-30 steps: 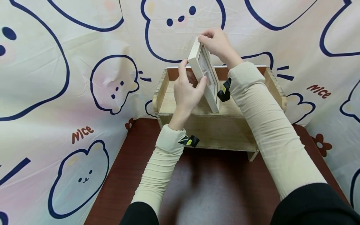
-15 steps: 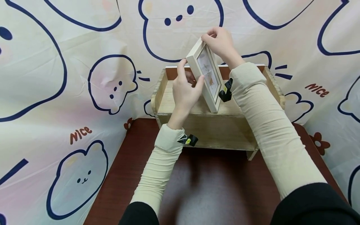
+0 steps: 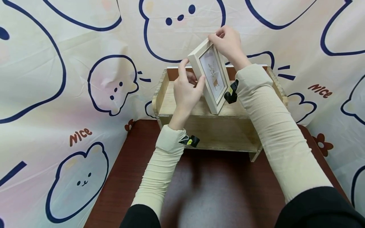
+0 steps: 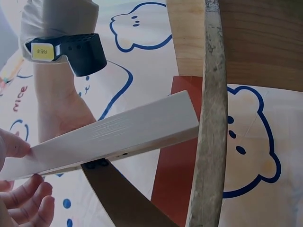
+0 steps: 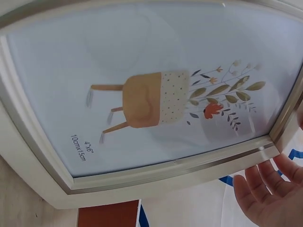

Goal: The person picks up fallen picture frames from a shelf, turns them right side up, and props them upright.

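Note:
A white picture frame (image 3: pixel 212 74) with a potted-plant print stands tilted on the wooden shelf (image 3: pixel 176 106), its bottom corner at the shelf's front edge. My left hand (image 3: pixel 186 88) holds its left side, thumb in front and index finger at the upper corner. My right hand (image 3: pixel 226 42) pinches the top right corner. In the right wrist view the print (image 5: pixel 151 99) fills most of the picture, with my right fingers (image 5: pixel 262 189) at the frame's edge. From the left wrist, a brown stand leg (image 4: pixel 125 194) shows behind the frame.
The shelf unit has raised sides (image 3: pixel 160 91) and a reddish-brown back panel (image 3: pixel 174 74). It stands on a dark red-brown table (image 3: pixel 142 152). Behind hangs a cloth (image 3: pixel 114 41) printed with bears. Both wrists carry small black cameras (image 3: pixel 231 91).
The picture frame has turned so its front faces more toward me, showing the print. My right hand has shifted slightly right with its corner; my left hand keeps its hold.

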Motion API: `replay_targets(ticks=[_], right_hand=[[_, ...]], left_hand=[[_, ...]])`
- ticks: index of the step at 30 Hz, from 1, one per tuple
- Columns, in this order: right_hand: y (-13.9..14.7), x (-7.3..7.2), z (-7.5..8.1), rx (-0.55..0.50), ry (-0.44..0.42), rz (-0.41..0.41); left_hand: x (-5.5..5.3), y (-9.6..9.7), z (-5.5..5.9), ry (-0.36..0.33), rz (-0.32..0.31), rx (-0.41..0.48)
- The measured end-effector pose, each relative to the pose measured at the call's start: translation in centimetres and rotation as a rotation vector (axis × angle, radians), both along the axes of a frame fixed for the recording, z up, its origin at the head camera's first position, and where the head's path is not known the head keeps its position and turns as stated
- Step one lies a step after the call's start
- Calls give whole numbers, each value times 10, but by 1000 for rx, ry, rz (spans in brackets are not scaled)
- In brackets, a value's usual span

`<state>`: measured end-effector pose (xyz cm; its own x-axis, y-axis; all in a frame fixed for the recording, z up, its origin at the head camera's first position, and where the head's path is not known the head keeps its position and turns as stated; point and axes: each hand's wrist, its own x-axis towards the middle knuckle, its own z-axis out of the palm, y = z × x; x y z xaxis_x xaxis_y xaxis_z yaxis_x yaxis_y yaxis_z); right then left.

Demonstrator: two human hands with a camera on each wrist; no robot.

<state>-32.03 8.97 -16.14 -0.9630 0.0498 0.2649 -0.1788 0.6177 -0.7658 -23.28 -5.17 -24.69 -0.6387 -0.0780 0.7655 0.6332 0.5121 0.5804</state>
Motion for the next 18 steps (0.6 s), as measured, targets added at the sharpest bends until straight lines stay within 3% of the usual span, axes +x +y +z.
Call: replay_targets(ticks=[18], right_hand=[[11,3,-3,66,64,-132]], left_hand=[[-5,-4,2,0,-24,7]])
